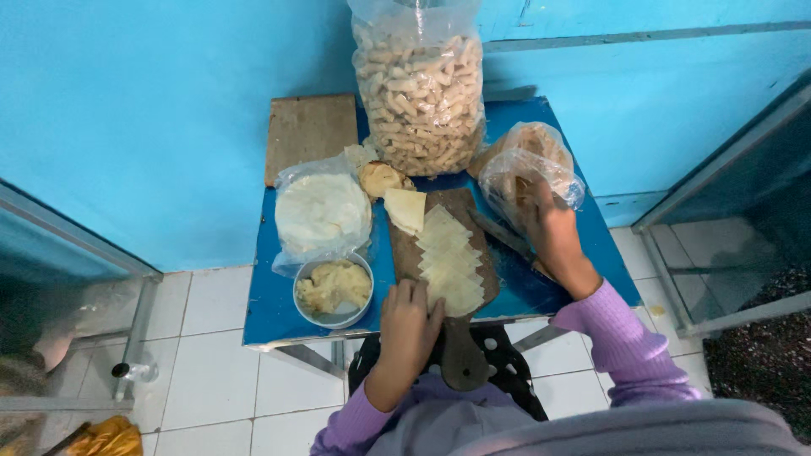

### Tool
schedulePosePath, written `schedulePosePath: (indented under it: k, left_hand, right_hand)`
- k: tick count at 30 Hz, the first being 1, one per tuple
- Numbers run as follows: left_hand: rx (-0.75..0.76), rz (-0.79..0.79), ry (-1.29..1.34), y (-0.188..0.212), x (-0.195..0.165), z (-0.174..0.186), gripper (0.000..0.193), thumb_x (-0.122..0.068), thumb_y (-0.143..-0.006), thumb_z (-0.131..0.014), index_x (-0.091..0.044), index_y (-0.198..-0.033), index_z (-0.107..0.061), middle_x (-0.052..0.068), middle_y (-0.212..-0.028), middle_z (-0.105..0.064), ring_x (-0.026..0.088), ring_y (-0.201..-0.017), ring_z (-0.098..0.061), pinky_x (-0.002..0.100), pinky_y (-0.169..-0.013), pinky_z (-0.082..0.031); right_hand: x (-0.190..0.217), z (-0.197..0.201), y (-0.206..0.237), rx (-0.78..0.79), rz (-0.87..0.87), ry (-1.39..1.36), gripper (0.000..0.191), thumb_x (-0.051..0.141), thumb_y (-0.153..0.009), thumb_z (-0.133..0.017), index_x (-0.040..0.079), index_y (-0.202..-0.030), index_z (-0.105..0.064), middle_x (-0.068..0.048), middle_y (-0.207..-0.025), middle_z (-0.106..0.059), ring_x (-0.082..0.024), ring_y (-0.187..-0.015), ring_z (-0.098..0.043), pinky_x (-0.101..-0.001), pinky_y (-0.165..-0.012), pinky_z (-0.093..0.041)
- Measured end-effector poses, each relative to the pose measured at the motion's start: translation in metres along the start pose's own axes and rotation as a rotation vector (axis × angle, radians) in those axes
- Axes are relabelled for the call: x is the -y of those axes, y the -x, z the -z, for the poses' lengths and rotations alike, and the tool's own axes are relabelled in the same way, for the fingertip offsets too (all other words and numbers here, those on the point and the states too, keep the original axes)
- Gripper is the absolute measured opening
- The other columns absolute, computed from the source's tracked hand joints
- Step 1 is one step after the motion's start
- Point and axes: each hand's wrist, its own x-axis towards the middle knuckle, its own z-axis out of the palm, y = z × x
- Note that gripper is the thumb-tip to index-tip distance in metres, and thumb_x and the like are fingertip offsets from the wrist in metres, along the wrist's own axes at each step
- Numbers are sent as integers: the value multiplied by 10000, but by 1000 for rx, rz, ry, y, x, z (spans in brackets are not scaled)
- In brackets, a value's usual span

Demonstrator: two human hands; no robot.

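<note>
My left hand (410, 317) rests flat, fingers spread on the dough squares (449, 257) on the wooden board (460, 355), my right hand (547, 228) reaches into a small plastic bag (528, 160), grip hidden.

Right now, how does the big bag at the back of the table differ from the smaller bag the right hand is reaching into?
The big bag stands upright, tall and packed full of pale stick-shaped snacks; the smaller bag slumps low on its side and looks only partly filled. The big bag is untouched, while the right hand is at the mouth of the smaller one. The big bag's contents are clear; the smaller bag's are too crumpled over to identify. Both are clear plastic and sit on the blue table.
</note>
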Motion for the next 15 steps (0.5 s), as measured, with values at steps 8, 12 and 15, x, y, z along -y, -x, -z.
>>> schedulePosePath:
  k: [8, 12, 15]
  left_hand:
    - [61, 24, -57, 2, -5, 6, 250, -205, -855, -741, -16, -983, -639, 171, -964, -588, 385, -940, -576, 491, -770, -473]
    - [82, 26, -32, 1, -5, 8, 221, -184, -858, -736, -24, -966, -629, 171, -960, -585, 385, -931, -570, 487, -774, -473]
    - [51, 2, 8, 2, -4, 8, 216, -160, -856, -728, -19, -986, -628, 173, -965, -585, 386, -926, -565, 483, -769, -473]
  right_hand:
    - [-19, 4, 8, -64, 281, 335, 715, -80, -765, -619, -75, -1459, -447, -327, -1156, -650, -495, -1080, -640, -489, -881, -562]
    - [-26, -8, 14, 17, 215, 218, 644, 5, -856, -722, -69, -1451, -487, -318, -1002, -651, -504, -928, -624, -527, -781, -534]
    - [-25, -7, 21, 8, 203, 173, 691, -115, -758, -597, -66, -1439, -493, -340, -1031, -649, -504, -898, -634, -530, -750, -541]
